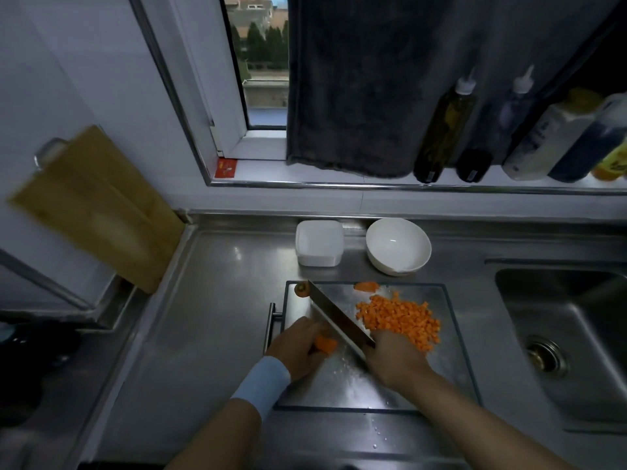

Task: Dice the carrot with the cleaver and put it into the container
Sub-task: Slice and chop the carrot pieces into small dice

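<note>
On the steel cutting board [451, 361] lies a heap of diced carrot [400, 317]. My right hand [395, 359] grips the handle of the cleaver [334, 315], whose blade runs diagonally toward the board's far left corner. My left hand [298, 347] holds a carrot piece [326, 344] down just left of the blade. A carrot end [301, 289] sits at the far left corner and another chunk [365, 286] at the far edge. The white square container [319, 243] stands behind the board.
A white bowl [398, 246] sits right of the container. The sink [576, 337] lies to the right. A wooden board [95, 208] leans at the left wall. Bottles [444, 130] and a dark towel [359, 83] line the window sill.
</note>
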### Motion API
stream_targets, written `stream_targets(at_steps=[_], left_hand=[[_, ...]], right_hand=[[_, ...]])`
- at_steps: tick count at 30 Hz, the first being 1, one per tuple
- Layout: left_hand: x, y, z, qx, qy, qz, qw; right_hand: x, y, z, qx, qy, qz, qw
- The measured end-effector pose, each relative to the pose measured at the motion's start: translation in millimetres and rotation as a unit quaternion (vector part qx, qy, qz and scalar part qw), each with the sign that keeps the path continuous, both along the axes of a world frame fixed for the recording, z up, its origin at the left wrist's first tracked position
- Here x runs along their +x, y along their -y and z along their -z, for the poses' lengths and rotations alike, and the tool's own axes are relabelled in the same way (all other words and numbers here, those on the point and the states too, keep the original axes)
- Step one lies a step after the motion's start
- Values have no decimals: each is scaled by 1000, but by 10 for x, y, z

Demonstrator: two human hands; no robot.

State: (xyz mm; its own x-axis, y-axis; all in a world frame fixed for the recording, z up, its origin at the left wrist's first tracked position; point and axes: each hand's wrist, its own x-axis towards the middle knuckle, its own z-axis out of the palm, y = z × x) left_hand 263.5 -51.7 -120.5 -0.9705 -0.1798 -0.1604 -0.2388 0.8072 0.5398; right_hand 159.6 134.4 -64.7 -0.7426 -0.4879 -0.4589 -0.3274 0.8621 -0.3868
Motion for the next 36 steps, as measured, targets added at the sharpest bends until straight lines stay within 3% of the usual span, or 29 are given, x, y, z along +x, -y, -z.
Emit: stream_targets(at_steps=[6, 10, 12, 18, 36], left_hand=[[-25, -499, 105, -40, -36, -176, 983], [-35, -685, 123, -39, -60, -214, 974], [18, -655, 161, -19, -103, -200, 974], [61, -428, 278, -65, -194, -31, 978], [4, -369, 373, -46, -208, -5, 977]], right_hand=[[-89, -134, 19, 7, 10, -14, 1000], [-155, -188, 39, 8, 19, -33, 999], [-166, -212, 66, 4, 15, -40, 999], [-126, -189, 132, -12, 16, -43, 999], [67, -128, 9, 14, -46, -53, 997]])
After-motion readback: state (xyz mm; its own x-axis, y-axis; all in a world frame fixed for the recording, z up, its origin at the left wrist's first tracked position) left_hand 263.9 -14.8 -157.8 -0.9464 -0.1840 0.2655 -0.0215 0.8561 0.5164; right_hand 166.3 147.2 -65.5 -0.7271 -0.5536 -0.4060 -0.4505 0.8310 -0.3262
